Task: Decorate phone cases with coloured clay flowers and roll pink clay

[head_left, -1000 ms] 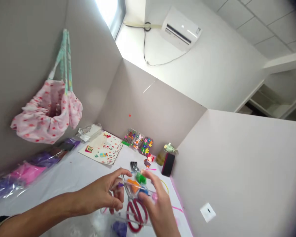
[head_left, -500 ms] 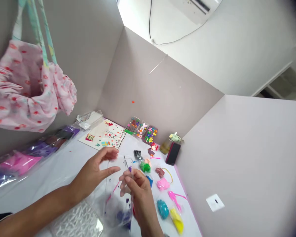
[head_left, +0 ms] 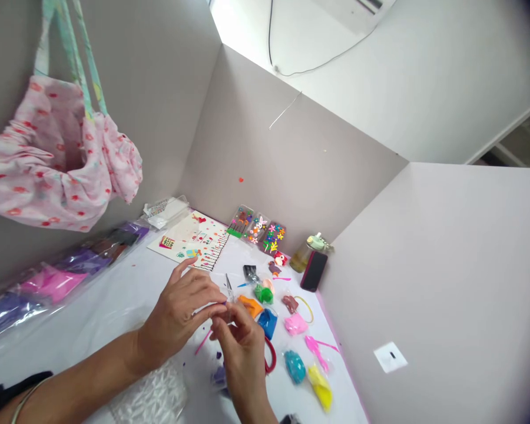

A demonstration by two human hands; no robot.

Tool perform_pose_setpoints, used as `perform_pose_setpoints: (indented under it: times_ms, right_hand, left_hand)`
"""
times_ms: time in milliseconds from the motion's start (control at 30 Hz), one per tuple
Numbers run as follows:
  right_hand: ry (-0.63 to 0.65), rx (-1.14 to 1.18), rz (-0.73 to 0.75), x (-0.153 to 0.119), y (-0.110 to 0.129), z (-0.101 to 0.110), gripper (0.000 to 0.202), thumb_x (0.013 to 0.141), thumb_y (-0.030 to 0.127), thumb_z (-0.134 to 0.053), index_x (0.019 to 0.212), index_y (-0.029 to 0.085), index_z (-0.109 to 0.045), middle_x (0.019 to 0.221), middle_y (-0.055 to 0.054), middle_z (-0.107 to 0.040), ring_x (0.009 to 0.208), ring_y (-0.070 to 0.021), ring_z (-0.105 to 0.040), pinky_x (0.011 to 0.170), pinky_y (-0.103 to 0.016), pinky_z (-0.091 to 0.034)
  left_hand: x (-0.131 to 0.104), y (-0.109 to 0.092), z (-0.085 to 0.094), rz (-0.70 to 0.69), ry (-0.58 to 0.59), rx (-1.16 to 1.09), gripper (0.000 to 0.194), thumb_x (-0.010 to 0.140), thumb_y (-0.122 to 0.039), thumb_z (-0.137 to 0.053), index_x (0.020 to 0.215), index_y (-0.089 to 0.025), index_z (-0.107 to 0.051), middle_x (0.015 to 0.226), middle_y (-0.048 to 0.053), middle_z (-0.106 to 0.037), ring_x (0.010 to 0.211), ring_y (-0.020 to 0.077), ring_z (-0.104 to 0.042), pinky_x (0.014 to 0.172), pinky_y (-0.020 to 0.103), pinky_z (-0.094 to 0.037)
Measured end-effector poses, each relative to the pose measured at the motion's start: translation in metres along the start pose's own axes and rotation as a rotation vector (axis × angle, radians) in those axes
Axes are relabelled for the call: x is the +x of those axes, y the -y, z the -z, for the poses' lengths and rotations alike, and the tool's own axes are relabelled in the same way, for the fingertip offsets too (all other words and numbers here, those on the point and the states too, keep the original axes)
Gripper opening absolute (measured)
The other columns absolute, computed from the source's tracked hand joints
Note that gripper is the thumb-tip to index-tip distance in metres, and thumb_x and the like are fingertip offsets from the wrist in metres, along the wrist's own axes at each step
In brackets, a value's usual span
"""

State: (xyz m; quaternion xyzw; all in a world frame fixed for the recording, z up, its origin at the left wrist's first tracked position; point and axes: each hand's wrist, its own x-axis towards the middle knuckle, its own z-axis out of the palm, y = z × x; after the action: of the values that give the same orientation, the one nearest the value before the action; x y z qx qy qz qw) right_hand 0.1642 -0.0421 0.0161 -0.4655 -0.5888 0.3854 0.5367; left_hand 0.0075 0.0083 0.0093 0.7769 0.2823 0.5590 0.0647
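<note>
My left hand (head_left: 188, 303) and my right hand (head_left: 241, 338) meet over the table, both with fingers closed on a clear case (head_left: 231, 312) seen nearly edge-on. A small purple bit shows at their fingertips. Beyond them lie metal scissor blades (head_left: 228, 282), and the red scissor handle (head_left: 271, 355) shows right of my right wrist. Below the hands are purple clay (head_left: 219, 375) and a thin pink stick (head_left: 202, 342). To the right sit packets of orange clay (head_left: 251, 305), blue clay (head_left: 267, 323) and green clay (head_left: 264, 294).
Three decorated cases (head_left: 257, 228) lean at the back wall beside a patterned sheet (head_left: 189, 240). A phone (head_left: 314, 271) and a jar (head_left: 299, 258) stand back right. Teal clay (head_left: 295, 367) lies right; bagged clay (head_left: 55, 282) lines the left; a pink cloth bag (head_left: 66, 159) hangs above.
My left hand has moved right and its fingers have closed on the case. The case has turned from facing the camera to nearly edge-on, uncovering the orange clay and red scissor handle.
</note>
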Motion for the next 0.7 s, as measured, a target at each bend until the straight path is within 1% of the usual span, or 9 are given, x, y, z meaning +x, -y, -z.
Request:
perform_pose_setpoints:
  times_ms: [167, 333, 433, 567, 633, 700]
  right_hand:
    - [0.005, -0.103, 0.057, -0.004, -0.002, 0.003, 0.012, 0.092, 0.027, -0.068, 0.091, 0.021, -0.078, 0.082, -0.003, -0.067, 0.074, -0.0177, -0.061, 0.064, -0.028, -0.051]
    - [0.022, -0.075, 0.035, -0.007, 0.0, 0.002, 0.012, 0.091, 0.028, -0.071, 0.092, 0.022, -0.081, 0.083, -0.004, -0.069, 0.075, -0.0184, -0.063, 0.066, -0.028, -0.053]
    - [0.042, 0.014, -0.028, -0.006, 0.004, 0.002, 0.011, 0.088, 0.031, -0.075, 0.09, 0.022, -0.081, 0.083, -0.003, -0.069, 0.072, -0.017, -0.062, 0.064, -0.028, -0.054]
    - [0.092, 0.215, -0.182, -0.001, 0.006, 0.005, 0.018, 0.083, 0.037, -0.084, 0.09, 0.021, -0.081, 0.079, -0.001, -0.07, 0.064, -0.0141, -0.061, 0.064, -0.028, -0.055]
    - [0.095, 0.292, -0.219, 0.001, 0.004, 0.007, 0.024, 0.08, 0.04, -0.087, 0.093, 0.021, -0.082, 0.082, -0.002, -0.072, 0.064, -0.0134, -0.062, 0.066, -0.028, -0.056]
    - [0.087, 0.334, -0.224, 0.001, 0.001, 0.009, 0.028, 0.08, 0.042, -0.088, 0.098, 0.022, -0.083, 0.085, -0.002, -0.074, 0.065, -0.0132, -0.062, 0.067, -0.027, -0.055]
  left_hand:
    - [-0.001, 0.003, 0.004, 0.038, 0.078, -0.086, 0.012, 0.103, -0.022, -0.063, 0.096, -0.028, -0.071, 0.087, -0.007, -0.077, 0.087, 0.0156, -0.069, 0.124, 0.04, -0.026]
    - [0.002, 0.001, 0.008, 0.097, 0.101, -0.142, 0.018, 0.103, -0.02, -0.059, 0.091, -0.026, -0.071, 0.082, -0.006, -0.075, 0.084, 0.0159, -0.068, 0.124, 0.043, -0.027]
    - [0.002, 0.001, 0.008, 0.166, 0.096, -0.172, 0.021, 0.102, -0.024, -0.058, 0.083, -0.025, -0.069, 0.08, -0.005, -0.074, 0.083, 0.0172, -0.067, 0.121, 0.044, -0.033]
    - [0.002, 0.003, 0.008, 0.271, 0.062, -0.212, 0.024, 0.103, -0.033, -0.059, 0.083, -0.025, -0.07, 0.083, -0.003, -0.075, 0.089, 0.0192, -0.068, 0.111, 0.04, -0.046]
    - [0.001, 0.003, 0.009, 0.292, 0.035, -0.224, 0.023, 0.103, -0.033, -0.061, 0.084, -0.026, -0.071, 0.085, -0.003, -0.075, 0.09, 0.0189, -0.069, 0.108, 0.039, -0.047]
    - [0.001, 0.002, 0.011, 0.286, 0.006, -0.231, 0.021, 0.103, -0.033, -0.062, 0.087, -0.026, -0.072, 0.086, -0.004, -0.074, 0.089, 0.0183, -0.068, 0.107, 0.038, -0.047]
